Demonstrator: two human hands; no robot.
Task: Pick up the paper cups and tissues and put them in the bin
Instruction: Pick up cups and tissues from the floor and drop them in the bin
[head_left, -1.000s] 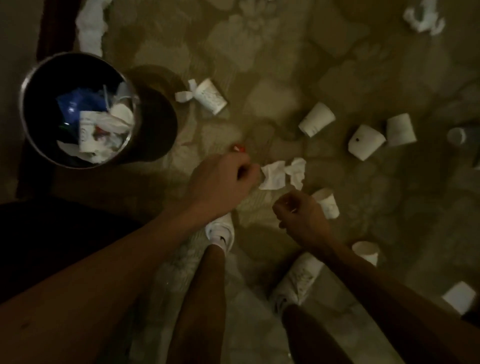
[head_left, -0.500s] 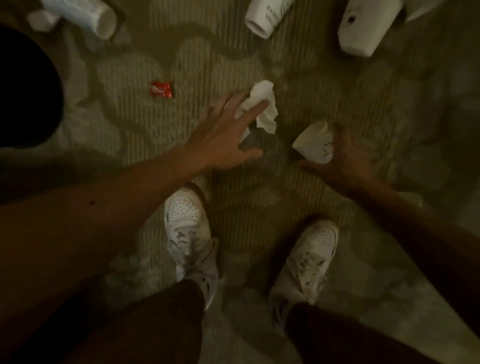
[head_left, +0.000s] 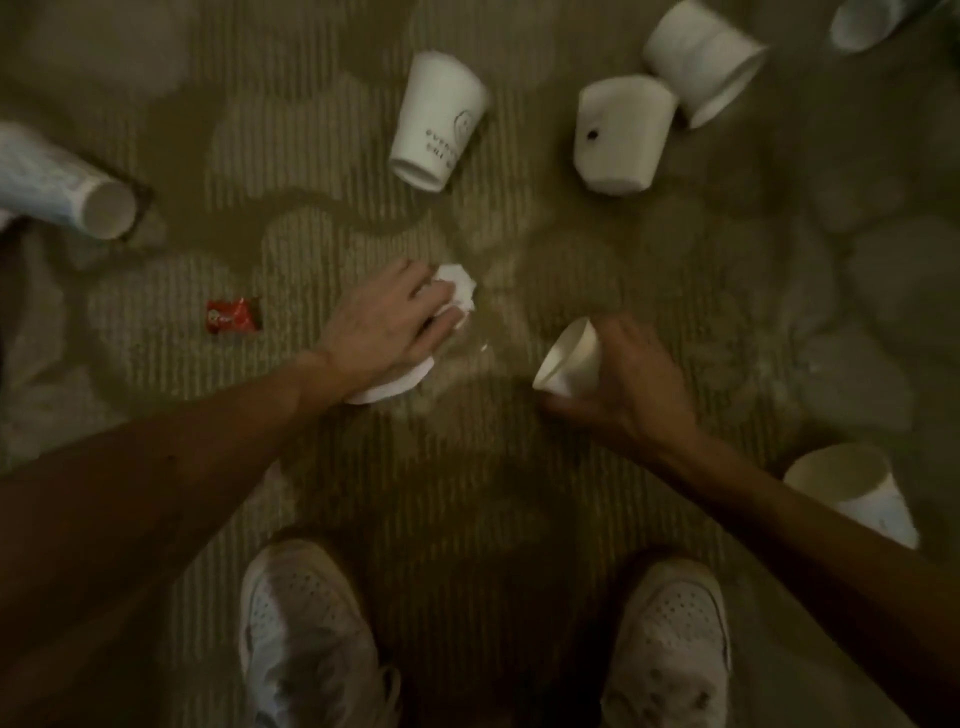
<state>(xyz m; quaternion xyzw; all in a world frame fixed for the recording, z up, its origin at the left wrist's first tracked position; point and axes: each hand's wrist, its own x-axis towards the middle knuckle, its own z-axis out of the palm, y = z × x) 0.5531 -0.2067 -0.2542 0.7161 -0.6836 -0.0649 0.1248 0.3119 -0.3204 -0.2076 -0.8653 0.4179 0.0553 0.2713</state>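
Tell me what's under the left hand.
A white tissue: its crumpled end shows past the fingers of the left hand, a flat edge by the wrist. The hand covers its middle.

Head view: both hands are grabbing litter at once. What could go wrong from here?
The left hand covers only the middle of the tissue; loose ends stick out both sides and might tear or trail when lifted.
The right hand grips the paper cup by its side, its rim squashed; it could slip out.
The right forearm lies close over another cup and might knock it.
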